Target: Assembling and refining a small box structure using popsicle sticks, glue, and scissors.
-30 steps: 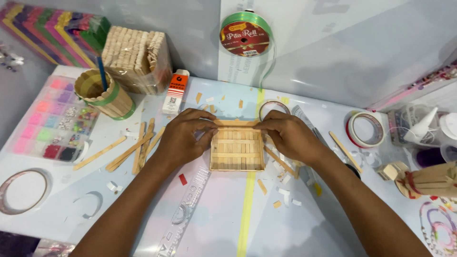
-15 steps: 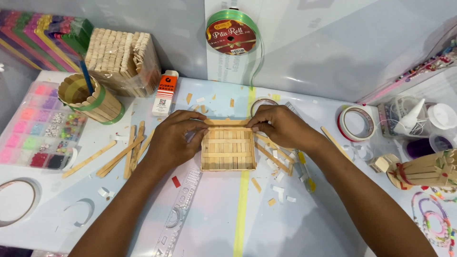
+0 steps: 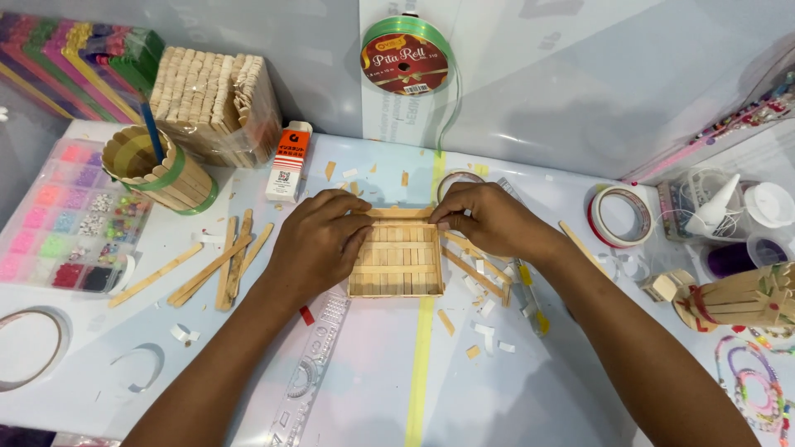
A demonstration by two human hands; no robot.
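Both hands, left hand [image 3: 319, 244] and right hand [image 3: 489, 219], press curled fingers onto the stick panel [image 3: 397, 261].

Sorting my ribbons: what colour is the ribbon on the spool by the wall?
Green ribbon around a red-faced spool, shown in the head view.

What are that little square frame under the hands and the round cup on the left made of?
The square frame looks like flat craft sticks of pale, unpainted wood, laid side by side, with visible seams and a matte grain. The round cup seems built of the same upright sticks, bound by a green band, probably tape or ribbon.
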